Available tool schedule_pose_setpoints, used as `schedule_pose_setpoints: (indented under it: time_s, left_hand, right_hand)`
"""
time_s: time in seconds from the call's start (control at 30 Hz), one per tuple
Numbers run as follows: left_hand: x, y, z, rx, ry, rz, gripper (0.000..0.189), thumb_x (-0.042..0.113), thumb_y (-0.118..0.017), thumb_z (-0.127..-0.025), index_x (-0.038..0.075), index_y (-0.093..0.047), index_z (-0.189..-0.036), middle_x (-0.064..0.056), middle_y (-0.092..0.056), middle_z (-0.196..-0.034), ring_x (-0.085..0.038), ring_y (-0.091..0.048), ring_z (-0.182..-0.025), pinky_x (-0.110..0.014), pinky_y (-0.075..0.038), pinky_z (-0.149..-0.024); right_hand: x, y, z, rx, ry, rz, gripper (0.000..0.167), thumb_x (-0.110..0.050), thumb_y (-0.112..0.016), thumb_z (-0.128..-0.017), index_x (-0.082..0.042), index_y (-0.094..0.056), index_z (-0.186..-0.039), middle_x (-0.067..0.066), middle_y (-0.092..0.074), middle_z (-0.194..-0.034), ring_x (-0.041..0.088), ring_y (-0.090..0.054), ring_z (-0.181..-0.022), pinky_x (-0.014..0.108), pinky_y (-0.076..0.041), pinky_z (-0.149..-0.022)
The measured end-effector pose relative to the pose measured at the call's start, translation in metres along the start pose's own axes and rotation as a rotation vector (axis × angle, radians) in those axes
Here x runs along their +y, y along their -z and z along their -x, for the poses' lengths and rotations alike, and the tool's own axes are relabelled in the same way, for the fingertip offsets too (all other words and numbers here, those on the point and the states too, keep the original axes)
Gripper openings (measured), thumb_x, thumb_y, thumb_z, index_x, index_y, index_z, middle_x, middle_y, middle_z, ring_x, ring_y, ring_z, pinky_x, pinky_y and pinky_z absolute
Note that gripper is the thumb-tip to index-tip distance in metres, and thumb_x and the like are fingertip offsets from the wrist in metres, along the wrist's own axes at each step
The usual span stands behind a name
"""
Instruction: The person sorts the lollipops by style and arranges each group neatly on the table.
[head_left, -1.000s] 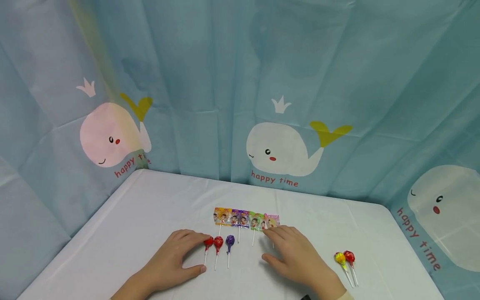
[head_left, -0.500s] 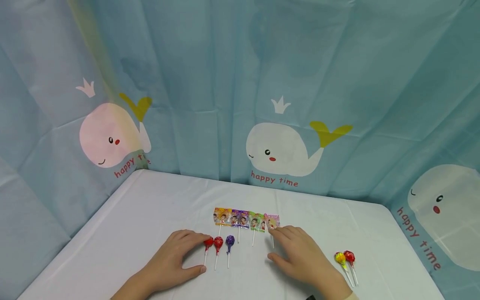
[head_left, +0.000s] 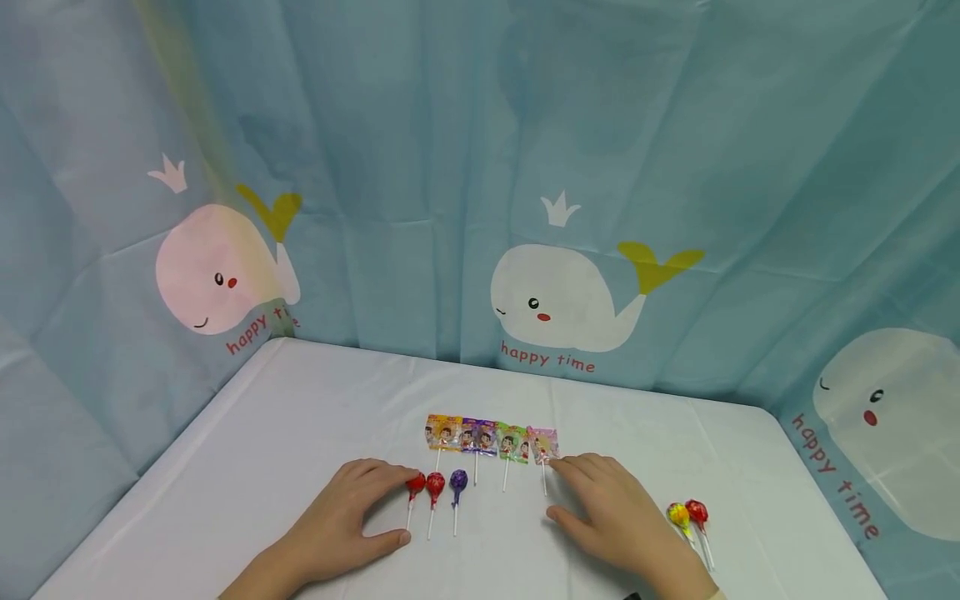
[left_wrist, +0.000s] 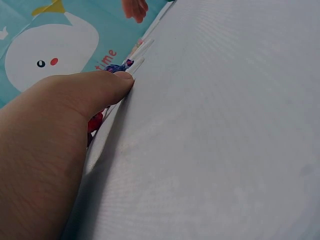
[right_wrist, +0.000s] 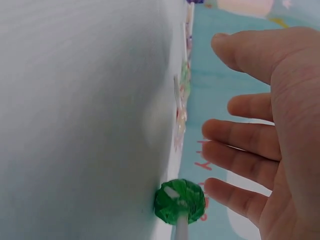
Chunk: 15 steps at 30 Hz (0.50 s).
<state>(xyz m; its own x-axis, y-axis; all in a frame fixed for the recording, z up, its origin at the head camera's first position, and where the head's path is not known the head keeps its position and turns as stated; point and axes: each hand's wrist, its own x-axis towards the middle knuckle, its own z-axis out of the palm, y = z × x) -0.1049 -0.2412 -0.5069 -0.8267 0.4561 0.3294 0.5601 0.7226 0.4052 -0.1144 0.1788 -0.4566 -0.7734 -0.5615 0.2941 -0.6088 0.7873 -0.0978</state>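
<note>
My left hand [head_left: 352,517] rests at the left of a row of three wrapped ball lollipops. Its fingertips touch the head of the outermost red lollipop [head_left: 417,482], and the thumb [left_wrist: 117,85] lies by the stick's lower end. Beside that one are another red lollipop [head_left: 436,486] and a purple lollipop [head_left: 459,481]. My right hand [head_left: 615,512] holds nothing, fingers spread and relaxed, fingertips close to the flat lollipop in a pink wrapper [head_left: 543,444]. A green ball lollipop [right_wrist: 180,201] shows below the right fingers in the right wrist view; in the head view it is hidden.
Flat lollipops in orange [head_left: 444,433], purple [head_left: 479,437] and green wrappers [head_left: 513,442] line up left of the pink one. To the right lie a yellow lollipop [head_left: 678,514] and a red one [head_left: 697,511]. A whale-print curtain [head_left: 390,167] hangs behind the white table [head_left: 337,400].
My right hand has drifted a little to the right, uncovering the pink-wrapped lollipop and its stick. The left hand keeps its place and the lollipops lie as before.
</note>
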Motion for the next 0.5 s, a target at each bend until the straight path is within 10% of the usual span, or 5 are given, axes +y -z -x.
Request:
schedule_pose_setpoints:
  time_s: [0.5]
  left_hand:
    - [0.0016,0.0023,-0.0006,0.000,-0.003,0.003,0.067,0.061,-0.085,-0.089,0.046,-0.061,-0.150,0.031,-0.060,-0.136,-0.010,-0.052,-0.130,-0.054,-0.049,-0.109]
  right_hand:
    - [0.0086,-0.0022,0.0055,0.002,-0.010,0.004,0.060,-0.049,-0.085,-0.094,-0.013,-0.072,-0.141,-0.005,-0.074,-0.130,0.016,-0.066,-0.122,0.045,-0.056,-0.106]
